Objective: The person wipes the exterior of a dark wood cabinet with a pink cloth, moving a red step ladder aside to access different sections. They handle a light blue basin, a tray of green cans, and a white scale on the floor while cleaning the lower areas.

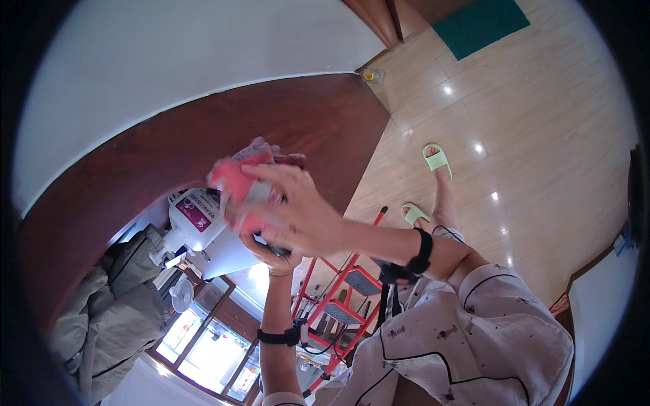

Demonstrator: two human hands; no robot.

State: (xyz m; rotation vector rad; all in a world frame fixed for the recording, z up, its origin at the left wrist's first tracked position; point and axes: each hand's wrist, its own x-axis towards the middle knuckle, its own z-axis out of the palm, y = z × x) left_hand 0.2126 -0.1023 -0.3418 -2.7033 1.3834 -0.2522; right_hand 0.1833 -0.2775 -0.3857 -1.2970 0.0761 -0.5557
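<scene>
Held up in front of me is a bundle of pink cloth [233, 175], blurred, with greyish-purple fabric [256, 147] at its upper edge. My right hand [304, 213] lies across it, fingers spread over the pink and a pale patch. Below, my left hand [277, 261] is curled around a small dark object [279, 250], mostly hidden by my right hand; what it is I cannot tell. Just left of the bundle is a white pump bottle [195, 218] with a purple label bearing writing. Each wrist wears a black strap.
A dark reddish-brown wooden surface [284, 111] stretches behind my hands. Grey-green fabric [122, 314] and a clear plastic cup [182, 295] are at lower left. A red stepladder [350, 289] stands below my right arm. A yellow-capped container [373, 76] sits near the wall corner.
</scene>
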